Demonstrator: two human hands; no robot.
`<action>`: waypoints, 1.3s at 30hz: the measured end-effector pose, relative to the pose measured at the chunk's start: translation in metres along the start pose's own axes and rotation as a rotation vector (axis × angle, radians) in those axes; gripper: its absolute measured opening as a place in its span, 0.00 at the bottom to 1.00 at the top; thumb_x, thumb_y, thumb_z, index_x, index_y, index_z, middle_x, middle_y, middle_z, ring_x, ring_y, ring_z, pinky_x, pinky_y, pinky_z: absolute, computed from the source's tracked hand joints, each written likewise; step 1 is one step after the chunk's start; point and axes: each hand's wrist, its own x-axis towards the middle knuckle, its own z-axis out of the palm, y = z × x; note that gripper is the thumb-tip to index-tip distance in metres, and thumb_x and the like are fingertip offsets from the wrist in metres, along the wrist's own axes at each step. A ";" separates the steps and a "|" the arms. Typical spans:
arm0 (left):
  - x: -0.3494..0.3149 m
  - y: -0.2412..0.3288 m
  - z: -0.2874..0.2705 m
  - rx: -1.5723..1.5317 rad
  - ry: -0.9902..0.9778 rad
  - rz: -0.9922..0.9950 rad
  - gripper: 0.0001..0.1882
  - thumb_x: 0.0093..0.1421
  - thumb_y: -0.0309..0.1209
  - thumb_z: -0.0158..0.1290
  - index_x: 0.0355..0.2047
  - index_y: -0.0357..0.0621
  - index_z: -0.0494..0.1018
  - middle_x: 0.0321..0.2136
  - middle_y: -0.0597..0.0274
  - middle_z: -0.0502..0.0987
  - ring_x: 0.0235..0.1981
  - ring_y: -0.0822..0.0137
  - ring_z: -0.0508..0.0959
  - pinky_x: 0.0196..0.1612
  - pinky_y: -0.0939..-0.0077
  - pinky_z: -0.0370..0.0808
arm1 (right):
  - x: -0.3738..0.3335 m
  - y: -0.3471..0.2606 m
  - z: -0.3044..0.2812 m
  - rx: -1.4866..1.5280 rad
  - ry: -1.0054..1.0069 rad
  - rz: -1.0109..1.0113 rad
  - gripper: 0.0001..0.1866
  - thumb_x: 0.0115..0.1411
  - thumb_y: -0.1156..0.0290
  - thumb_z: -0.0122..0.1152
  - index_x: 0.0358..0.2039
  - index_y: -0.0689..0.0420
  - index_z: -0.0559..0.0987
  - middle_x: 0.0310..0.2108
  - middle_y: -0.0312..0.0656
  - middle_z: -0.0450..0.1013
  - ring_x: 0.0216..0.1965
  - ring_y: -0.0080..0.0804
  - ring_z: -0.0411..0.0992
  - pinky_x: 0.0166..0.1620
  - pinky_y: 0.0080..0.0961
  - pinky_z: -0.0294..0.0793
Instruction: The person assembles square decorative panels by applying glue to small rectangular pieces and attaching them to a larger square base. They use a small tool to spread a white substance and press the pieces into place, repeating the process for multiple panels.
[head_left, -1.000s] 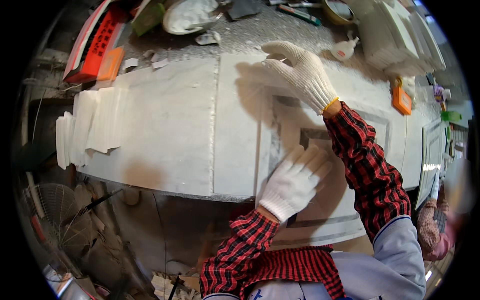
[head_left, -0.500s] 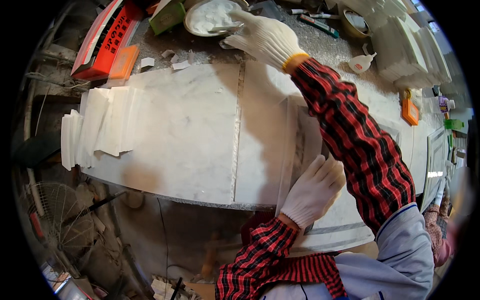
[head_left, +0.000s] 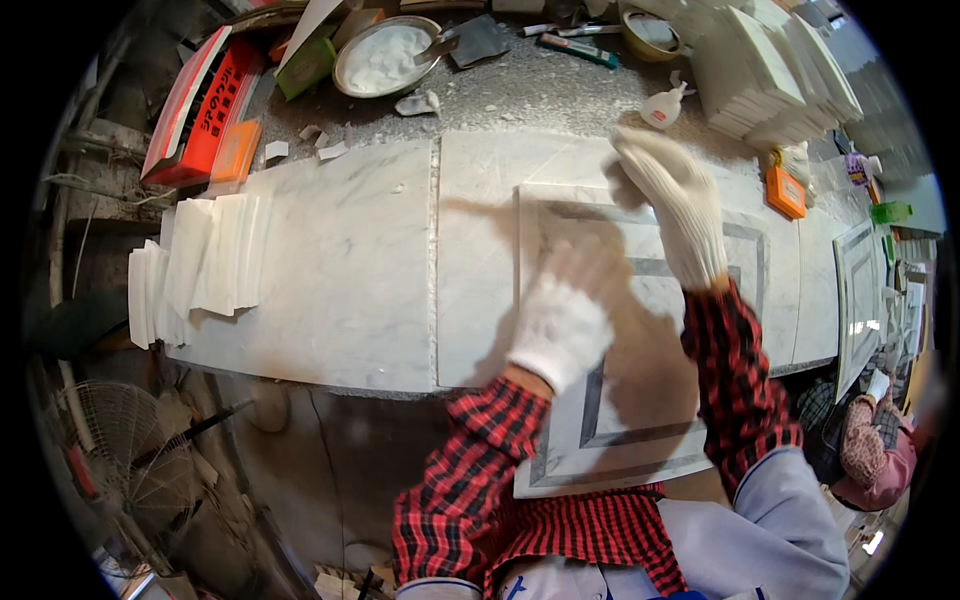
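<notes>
My left hand [head_left: 565, 325], in a white knitted glove, is stretched out low over a pale marble panel [head_left: 640, 452] with grey inlaid border strips. Its fingers are smeared by motion; nothing shows in them. My right hand [head_left: 685, 205], gloved too, is above the panel's far part, fingers extended to the upper left with the thumb below. I see nothing held in it, though the tips are blurred. The panel overlaps a plain marble slab [head_left: 340, 250] on the bench. A metal bowl [head_left: 343, 78] of white powder or paste stands at the back, a scraper [head_left: 440, 48] at its rim.
White marble strips [head_left: 225, 255] stack at left. A red box [head_left: 205, 110] and orange box [head_left: 236, 150] lie behind them. White tiles [head_left: 750, 75], a small white bottle [head_left: 664, 106] and another orange box [head_left: 785, 192] are back right. Below left stands a wire fan [head_left: 125, 440]; a co-worker [head_left: 880, 450] is far right.
My right hand has come back from the bowl to above the panel, on the right. My left hand has moved up and left from the panel's near left side. The view has shifted slightly.
</notes>
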 end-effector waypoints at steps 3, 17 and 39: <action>0.026 -0.023 -0.030 0.342 -0.285 -0.085 0.33 0.70 0.55 0.30 0.69 0.54 0.54 0.71 0.61 0.50 0.72 0.62 0.46 0.73 0.61 0.36 | -0.068 0.024 -0.041 0.130 0.234 0.161 0.17 0.65 0.64 0.60 0.48 0.62 0.80 0.34 0.40 0.79 0.27 0.19 0.73 0.31 0.17 0.71; -0.059 0.042 -0.061 -1.581 0.454 -0.704 0.19 0.65 0.35 0.57 0.51 0.35 0.73 0.40 0.61 0.79 0.40 0.73 0.78 0.45 0.79 0.75 | -0.184 0.014 -0.002 0.275 0.256 0.168 0.12 0.57 0.81 0.62 0.42 0.67 0.80 0.37 0.46 0.80 0.34 0.25 0.77 0.38 0.19 0.77; -0.112 -0.001 -0.033 -0.211 0.591 -0.417 0.23 0.57 0.29 0.59 0.53 0.38 0.73 0.48 0.48 0.76 0.50 0.50 0.76 0.55 0.60 0.72 | -0.084 0.017 0.017 -0.366 0.043 0.201 0.11 0.59 0.66 0.62 0.40 0.57 0.82 0.28 0.43 0.78 0.29 0.31 0.76 0.35 0.26 0.75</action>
